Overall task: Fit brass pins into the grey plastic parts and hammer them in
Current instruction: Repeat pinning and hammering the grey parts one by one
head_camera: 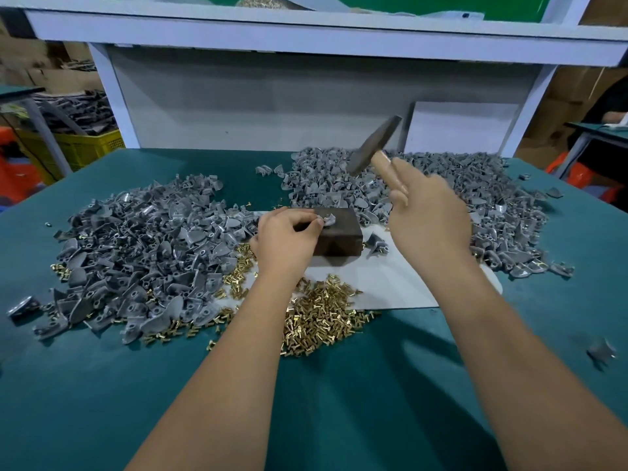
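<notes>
Teal bench mat (339, 385), white shelf frame (306, 39) behind.

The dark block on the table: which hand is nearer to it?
Left. The left hand rests against the dark block, fingers pinching a grey part on top. The right hand holds the hammer raised above.

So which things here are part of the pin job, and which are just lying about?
In use:
hammer in right hand
grey part held by left hand on block
brass pins
grey piles

Lying about:
yellow crate
stray part
white board
</notes>
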Demonstrator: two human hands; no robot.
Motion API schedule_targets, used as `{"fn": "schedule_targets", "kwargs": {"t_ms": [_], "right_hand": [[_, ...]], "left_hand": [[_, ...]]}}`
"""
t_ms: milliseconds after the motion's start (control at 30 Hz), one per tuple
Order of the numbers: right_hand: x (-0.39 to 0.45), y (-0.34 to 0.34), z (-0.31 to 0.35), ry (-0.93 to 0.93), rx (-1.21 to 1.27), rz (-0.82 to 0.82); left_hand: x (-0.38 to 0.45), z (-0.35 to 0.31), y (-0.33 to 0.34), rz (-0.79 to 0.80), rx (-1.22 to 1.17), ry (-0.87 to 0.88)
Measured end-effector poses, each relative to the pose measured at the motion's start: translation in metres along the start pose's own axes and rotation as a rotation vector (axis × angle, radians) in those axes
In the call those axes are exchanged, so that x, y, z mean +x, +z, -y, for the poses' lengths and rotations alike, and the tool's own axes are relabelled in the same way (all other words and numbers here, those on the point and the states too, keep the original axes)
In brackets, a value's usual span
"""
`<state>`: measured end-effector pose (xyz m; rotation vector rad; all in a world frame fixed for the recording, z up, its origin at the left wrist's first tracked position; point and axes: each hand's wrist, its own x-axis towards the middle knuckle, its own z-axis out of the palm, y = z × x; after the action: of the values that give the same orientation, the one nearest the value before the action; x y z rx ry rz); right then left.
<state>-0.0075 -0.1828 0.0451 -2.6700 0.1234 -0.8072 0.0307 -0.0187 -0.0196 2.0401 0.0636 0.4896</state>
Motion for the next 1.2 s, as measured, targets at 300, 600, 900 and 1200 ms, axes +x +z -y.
{"fn": "schedule_targets", "kwargs": {"t_ms": [300,600,900,1200], "right_hand": [[-0.020,0.030,-0.034,0.106,-0.147,0.017],[-0.021,0.038,-0.040,0.104,-0.225,0.164],[-0.024,0.043,-0.029,-0.058,-0.183,-0.028],[-0.028,0.059,-0.006,-0.115,0.441,0.085]], "left_hand": [[0.002,0.000,-0.001,0.050,-0.113,-0.025],[-0.002,0.000,-0.005,0.093,-0.083,0.035],[-0.007,-0.005,-0.006,0.037,0.035,0.075],[-0.010,-0.009,-0.009,0.068,0.026,0.246]]}}
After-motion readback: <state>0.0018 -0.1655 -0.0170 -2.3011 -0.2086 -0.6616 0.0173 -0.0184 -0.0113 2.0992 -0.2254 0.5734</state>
